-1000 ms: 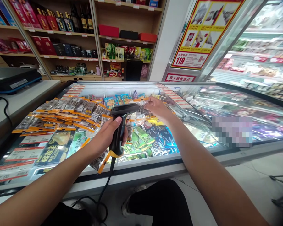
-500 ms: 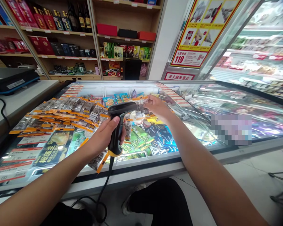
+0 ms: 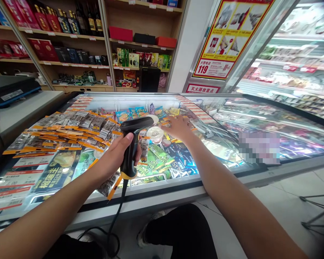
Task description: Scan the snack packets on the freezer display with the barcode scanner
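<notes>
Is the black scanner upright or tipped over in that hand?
Upright: in the left hand, the black scanner has its wide end on top, its cord hanging below.

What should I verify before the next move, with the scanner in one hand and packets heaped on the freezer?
1. Scanner secure: ok, the left hand wraps its handle.
2. Trigger unpressed: cannot tell, it isn't visible.
3. Cable clear of the right hand: ok, it drops from the handle past the front of the freezer.
4. Right hand free of packets: cannot tell; it is spread open beside an orange edge, contact unclear.
5. Packets in the left-side heap separated: not ok, they overlap.
</notes>
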`<action>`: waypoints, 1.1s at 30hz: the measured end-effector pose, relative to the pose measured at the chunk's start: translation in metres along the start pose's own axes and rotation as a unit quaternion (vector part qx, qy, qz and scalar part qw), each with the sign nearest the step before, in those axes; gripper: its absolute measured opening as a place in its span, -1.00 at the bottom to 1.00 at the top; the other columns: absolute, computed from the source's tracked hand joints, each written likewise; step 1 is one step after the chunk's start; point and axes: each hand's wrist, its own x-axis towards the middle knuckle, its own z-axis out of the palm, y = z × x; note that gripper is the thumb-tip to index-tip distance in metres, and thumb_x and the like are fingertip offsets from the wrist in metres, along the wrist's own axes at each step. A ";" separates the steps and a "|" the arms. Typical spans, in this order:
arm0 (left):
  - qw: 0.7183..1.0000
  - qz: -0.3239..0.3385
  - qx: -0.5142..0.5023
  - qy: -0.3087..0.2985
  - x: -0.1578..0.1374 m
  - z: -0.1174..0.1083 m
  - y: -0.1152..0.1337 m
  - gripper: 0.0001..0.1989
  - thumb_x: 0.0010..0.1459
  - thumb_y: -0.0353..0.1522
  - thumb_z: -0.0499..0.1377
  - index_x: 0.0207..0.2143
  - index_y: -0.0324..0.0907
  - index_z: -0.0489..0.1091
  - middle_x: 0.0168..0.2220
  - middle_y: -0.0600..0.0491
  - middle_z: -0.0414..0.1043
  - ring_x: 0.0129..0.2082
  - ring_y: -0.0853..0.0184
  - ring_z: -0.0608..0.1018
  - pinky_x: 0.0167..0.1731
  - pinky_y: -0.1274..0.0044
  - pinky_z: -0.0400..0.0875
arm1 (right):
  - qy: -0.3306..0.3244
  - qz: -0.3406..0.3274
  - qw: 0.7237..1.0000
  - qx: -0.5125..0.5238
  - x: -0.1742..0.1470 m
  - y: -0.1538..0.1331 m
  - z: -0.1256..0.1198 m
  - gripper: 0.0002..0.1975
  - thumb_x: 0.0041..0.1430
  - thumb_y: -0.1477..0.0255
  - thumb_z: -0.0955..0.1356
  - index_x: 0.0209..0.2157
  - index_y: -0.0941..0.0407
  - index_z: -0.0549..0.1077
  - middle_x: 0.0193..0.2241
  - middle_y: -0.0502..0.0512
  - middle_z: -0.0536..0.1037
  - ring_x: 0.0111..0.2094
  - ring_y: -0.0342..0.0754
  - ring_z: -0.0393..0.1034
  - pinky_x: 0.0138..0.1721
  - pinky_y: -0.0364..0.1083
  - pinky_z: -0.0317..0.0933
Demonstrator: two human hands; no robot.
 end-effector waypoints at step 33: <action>1.000 -0.015 -0.011 -0.001 0.004 -0.004 0.009 -0.37 0.34 0.19 0.06 -0.40 -0.17 0.40 -0.54 0.04 0.44 -0.59 0.36 0.47 -0.57 0.54 0.39 | -0.193 -0.111 0.837 0.499 -0.021 -0.025 -0.029 -0.82 0.30 0.30 0.52 -0.33 0.06 0.53 -0.32 0.13 0.62 -0.35 -0.05 0.52 -0.25 -0.03 0.46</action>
